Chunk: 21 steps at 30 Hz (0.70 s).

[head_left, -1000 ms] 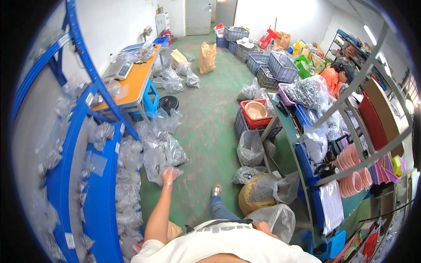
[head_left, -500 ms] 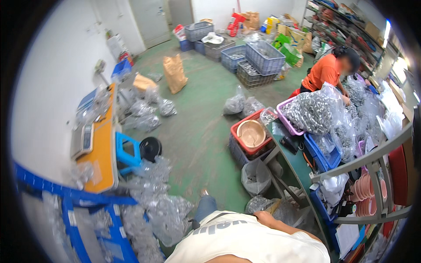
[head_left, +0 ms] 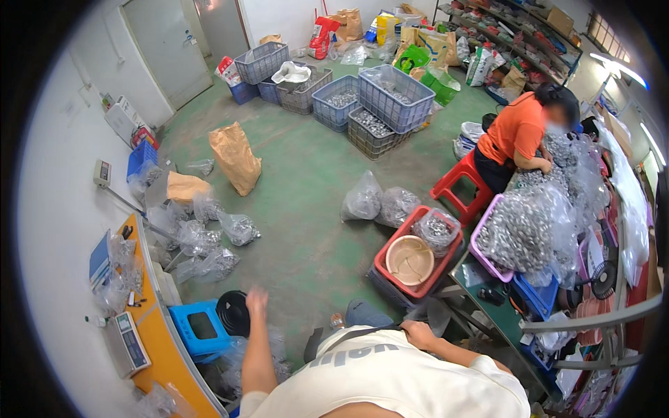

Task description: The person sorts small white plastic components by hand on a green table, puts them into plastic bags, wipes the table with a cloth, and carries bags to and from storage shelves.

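My right hand (head_left: pixel 419 335) is closed at the front of my white shirt (head_left: pixel 404 373), gripping the end of a dark strap (head_left: pixel 355 336) that runs across my waist. My left hand (head_left: pixel 257 301) is stretched forward on the left, smeared by motion, so its fingers cannot be made out. Beside it in the picture are a round black lid-like disc (head_left: pixel 234 313) and a blue plastic stool (head_left: pixel 201 331). Ahead of my right hand stands a red basket (head_left: pixel 381 266) holding a beige bowl (head_left: pixel 410 260) and a clear bag of metal parts (head_left: pixel 437 230).
A co-worker in orange (head_left: pixel 516 131) leans over a pink basket (head_left: pixel 503 275) of metal parts on the right-hand bench. Left is an orange-topped table (head_left: pixel 167 380) with a scale (head_left: pixel 129 341). Bags of parts (head_left: pixel 201 238), a paper sack (head_left: pixel 235 159) and stacked crates (head_left: pixel 396 104) stand on the floor.
My left arm has come into view, reaching forward. The view has shifted, bringing the red stool under the co-worker into sight. My right hand stays at my waist, with the strap now showing.
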Motion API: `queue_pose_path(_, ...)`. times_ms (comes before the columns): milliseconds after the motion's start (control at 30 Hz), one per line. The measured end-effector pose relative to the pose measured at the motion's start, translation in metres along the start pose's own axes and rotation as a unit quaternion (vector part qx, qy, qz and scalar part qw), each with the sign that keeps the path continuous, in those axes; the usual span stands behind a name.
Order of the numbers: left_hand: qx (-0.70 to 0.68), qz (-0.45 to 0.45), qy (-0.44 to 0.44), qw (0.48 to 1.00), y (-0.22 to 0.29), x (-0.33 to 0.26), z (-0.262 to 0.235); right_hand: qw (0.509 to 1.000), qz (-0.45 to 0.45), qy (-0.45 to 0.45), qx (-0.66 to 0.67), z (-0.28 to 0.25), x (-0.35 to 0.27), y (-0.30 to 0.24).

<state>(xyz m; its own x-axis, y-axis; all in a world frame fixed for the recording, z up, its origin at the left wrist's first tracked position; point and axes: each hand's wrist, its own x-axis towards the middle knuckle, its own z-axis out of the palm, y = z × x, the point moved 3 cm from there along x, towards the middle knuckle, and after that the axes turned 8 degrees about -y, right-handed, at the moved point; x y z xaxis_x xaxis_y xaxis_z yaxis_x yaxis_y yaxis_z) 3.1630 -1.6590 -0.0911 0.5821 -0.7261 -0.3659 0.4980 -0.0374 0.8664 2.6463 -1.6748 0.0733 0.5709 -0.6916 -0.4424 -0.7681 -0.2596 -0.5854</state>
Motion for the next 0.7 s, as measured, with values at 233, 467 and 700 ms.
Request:
queue_pose_path(233, 0.299, 0.112, -0.181, 0.93, 0.113, 0.172, 0.305, 0.99, 0.033, 0.124, 0.059, -0.052, 0.138, 0.003)
queue_pose_path(467, 0.486, -0.12, -0.294, 0.814, 0.009, 0.26, 0.207, 0.984, 0.034, 0.139, 0.102, -0.157, 0.272, 0.002)
queue_pose_path(700, 0.541, -0.339, -0.2, 0.743, -0.008, 0.305, 0.152, 0.979, 0.14, 0.095, 0.11, -0.185, 0.299, 0.019)
